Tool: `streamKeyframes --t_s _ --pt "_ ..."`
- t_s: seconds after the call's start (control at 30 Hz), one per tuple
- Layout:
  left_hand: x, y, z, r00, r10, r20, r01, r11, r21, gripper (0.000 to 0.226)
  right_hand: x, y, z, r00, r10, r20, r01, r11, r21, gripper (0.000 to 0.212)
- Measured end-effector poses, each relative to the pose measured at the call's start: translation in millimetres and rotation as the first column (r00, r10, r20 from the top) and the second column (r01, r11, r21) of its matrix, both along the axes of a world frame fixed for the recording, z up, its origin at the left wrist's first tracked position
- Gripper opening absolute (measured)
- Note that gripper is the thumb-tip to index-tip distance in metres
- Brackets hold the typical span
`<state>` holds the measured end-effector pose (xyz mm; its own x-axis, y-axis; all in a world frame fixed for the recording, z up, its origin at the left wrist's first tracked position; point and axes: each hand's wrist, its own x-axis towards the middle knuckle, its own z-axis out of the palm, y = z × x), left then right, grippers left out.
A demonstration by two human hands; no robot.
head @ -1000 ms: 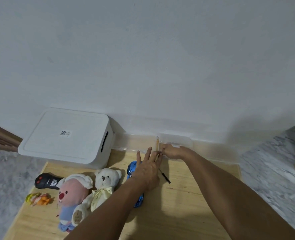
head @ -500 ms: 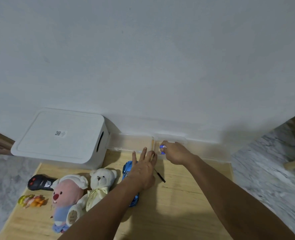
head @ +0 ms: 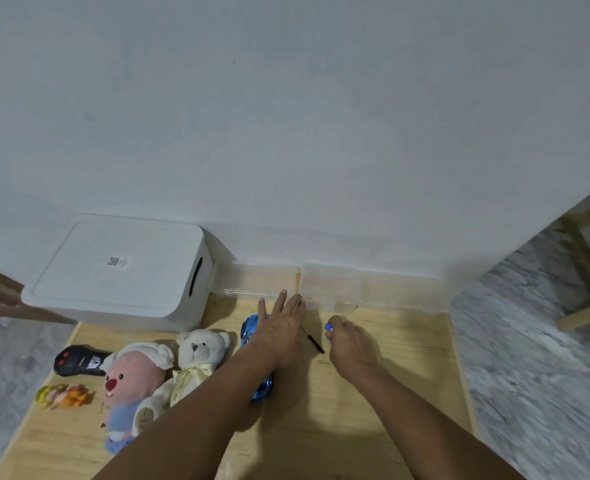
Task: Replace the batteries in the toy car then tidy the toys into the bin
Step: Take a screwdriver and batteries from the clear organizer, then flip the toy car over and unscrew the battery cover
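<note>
Wooden table (head: 373,427) — white bin (head: 120,275), plush toys (head: 162,372), blue car (head: 252,332), remote (head: 75,361), screwdriver (head: 313,341).

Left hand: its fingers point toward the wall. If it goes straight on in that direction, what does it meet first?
Most likely the clear plastic containers against the wall. The left hand lies flat over the blue toy car, fingertips just short of them; depth is unclear.

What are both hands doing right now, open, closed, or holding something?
Left hand: open, fingers straight, resting flat on the blue toy car.
Right hand: closed, fingers pinching a small blue item, probably a battery.
</note>
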<state>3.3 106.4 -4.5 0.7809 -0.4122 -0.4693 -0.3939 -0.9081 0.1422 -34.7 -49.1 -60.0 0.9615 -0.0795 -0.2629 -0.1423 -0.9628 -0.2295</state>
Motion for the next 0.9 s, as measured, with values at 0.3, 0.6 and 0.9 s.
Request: streamKeyframes --t_s 0.3,0.6,0.9 --pt "-24.0 18.9 -3.2 0.959 0.222 0.175 -0.198 0.969 -0.145 0.056 -30.0 14.0 -16.7 0.98 -0.034 0.196 0.071 0.98 -0.186 0.018" --pt "-50.7 30.4 -14.3 0.904 0.404 0.141 -0.401 0.915 -0.047 0.052 -42.1 14.1 -12.5 0.988 -0.054 0.145 0.07 0.992 -0.107 0.053" --pt "-56.3 24.9 -27.3 0.844 0.525 0.112 -0.523 0.851 -0.044 0.06 -58.8 -13.1 -1.7 0.972 -0.189 0.138 0.165 0.972 0.167 0.078"
